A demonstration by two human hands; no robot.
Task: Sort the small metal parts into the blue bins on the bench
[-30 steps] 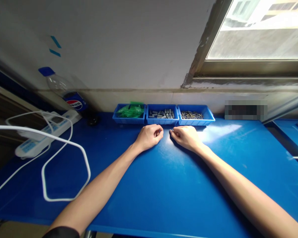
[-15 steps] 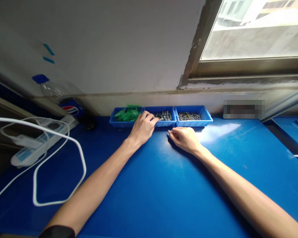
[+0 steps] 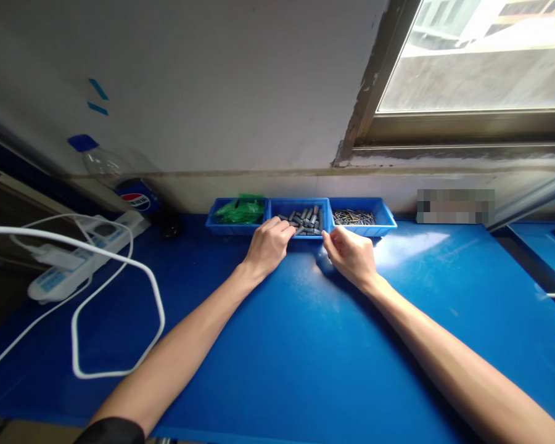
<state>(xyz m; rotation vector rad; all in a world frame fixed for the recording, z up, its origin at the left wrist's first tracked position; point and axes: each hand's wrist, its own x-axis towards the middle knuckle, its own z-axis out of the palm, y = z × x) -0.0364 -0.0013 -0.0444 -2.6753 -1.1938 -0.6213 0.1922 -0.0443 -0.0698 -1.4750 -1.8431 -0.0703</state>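
Note:
My left hand (image 3: 269,244) is closed at the front left of the middle blue bin (image 3: 326,213), its fingertips over the front rim. Short grey metal pieces (image 3: 309,219) fill that bin; whatever my left fingers hold is hidden. My right hand (image 3: 351,251) is also closed, fingers curled, in front of where the middle bin meets the right blue bin (image 3: 388,217). Its fingertips are close to the middle bin's front right corner, and I cannot make out anything in them. Thin screw-like metal pieces (image 3: 353,217) lie in the right bin.
The left blue bin (image 3: 226,229) contains green plastic bags (image 3: 240,211). A cola bottle (image 3: 136,196) stands near a white power strip (image 3: 67,265). A white cable (image 3: 160,296) loops over the blue table (image 3: 296,357). A window (image 3: 476,80) is at upper right.
My left hand has drawn back from over the middle bin to its front rim, its fingers closing; more metal pieces show. My right hand has moved slightly right and up towards the bins.

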